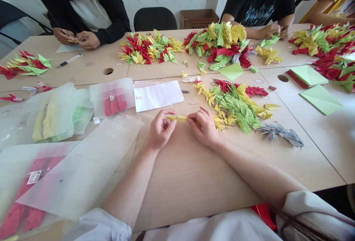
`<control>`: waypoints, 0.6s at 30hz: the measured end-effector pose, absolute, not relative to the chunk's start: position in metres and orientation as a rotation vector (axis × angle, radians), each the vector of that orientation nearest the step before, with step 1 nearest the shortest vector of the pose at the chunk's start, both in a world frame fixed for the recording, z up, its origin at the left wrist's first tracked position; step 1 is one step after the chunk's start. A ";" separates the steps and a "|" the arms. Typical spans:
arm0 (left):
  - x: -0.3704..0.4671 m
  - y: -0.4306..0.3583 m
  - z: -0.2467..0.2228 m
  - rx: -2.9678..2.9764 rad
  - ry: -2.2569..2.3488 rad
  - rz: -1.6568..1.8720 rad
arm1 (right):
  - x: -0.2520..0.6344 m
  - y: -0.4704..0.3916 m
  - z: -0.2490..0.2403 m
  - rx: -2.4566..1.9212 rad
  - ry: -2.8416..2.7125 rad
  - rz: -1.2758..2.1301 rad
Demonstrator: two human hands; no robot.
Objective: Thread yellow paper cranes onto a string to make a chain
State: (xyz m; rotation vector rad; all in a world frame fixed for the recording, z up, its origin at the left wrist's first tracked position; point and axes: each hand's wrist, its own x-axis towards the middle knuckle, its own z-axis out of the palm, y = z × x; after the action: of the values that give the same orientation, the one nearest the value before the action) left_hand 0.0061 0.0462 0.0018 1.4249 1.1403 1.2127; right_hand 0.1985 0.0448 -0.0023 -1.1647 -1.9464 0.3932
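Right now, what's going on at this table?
The left hand and right hand hold thin yellow folded paper between them; one piece or two is too small to tell. A pile of red, yellow and green folded paper lies on the table beside the right hand, translucent bags to the left. Across, one co-worker handles something small and yellow, another something green.

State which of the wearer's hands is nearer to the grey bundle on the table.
Right. The right hand is to the left of the grey bundle, apart from it; the left hand is farther off on that same side, beyond the right.
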 end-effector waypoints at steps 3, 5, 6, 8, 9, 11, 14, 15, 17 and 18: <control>0.009 0.046 0.002 1.526 1.147 1.034 | 0.199 0.044 -0.001 -1.140 -1.971 0.411; 0.008 0.047 0.002 1.531 1.154 0.985 | 0.199 0.044 -0.001 -1.119 -1.997 0.405; 0.008 0.048 0.002 1.513 1.149 0.966 | 0.199 0.044 -0.001 -1.106 -2.016 0.395; 0.007 0.049 0.003 1.474 1.122 0.938 | 0.199 0.045 -0.003 -1.074 -2.066 0.365; 0.006 0.049 0.004 1.465 1.102 0.922 | 0.199 0.045 -0.004 -1.059 -2.088 0.348; 0.006 0.049 0.005 1.446 1.070 0.891 | 0.198 0.046 -0.007 -1.040 -2.100 0.325; 0.006 0.049 0.007 1.400 1.048 0.857 | 0.198 0.048 -0.010 -1.029 -2.070 0.317; 0.006 0.049 0.007 1.386 1.046 0.856 | 0.198 0.048 -0.010 -1.024 -2.059 0.317; 0.006 0.049 0.007 1.376 1.035 0.863 | 0.198 0.047 -0.010 -1.011 -2.046 0.321; 0.005 0.050 0.007 1.378 1.023 0.868 | 0.198 0.047 -0.010 -1.007 -2.039 0.327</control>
State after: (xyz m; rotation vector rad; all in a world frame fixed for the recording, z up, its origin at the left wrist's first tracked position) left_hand 0.0054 0.0496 0.0068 1.3780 1.0226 0.8682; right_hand 0.1981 0.0469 -0.0096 -1.0071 -2.0386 0.3267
